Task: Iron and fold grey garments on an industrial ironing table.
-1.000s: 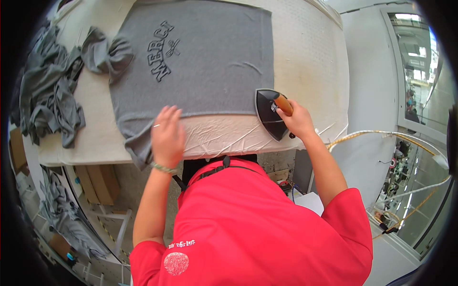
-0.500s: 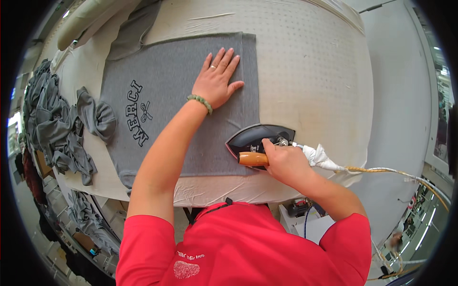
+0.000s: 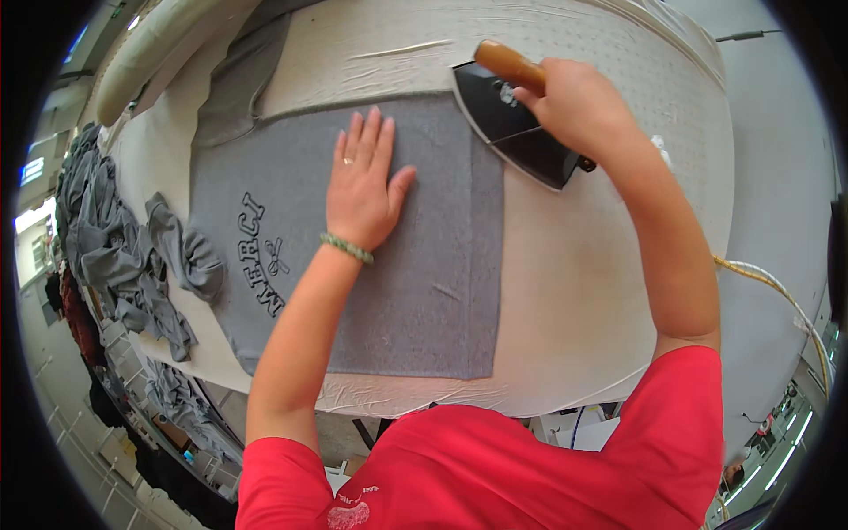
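A grey sweatshirt with dark outlined lettering and a small bow print lies spread on the pale padded ironing table. My left hand rests flat on the upper middle of it, fingers stretched out, a green bead bracelet at the wrist. In my right hand is the wooden handle of a black steam iron. The iron is at the far right corner of the sweatshirt, its left part over the hem and the rest over the table cover. Whether its sole touches the cloth I cannot tell.
A heap of grey garments lies along the table's left edge. At the far left stands a padded pressing arm. The iron's hose and cable trail off to the right. A white wall borders the right side.
The iron in my right hand has moved from the near right corner of the sweatshirt to its far right corner, and has turned. My left hand has shifted left, still flat.
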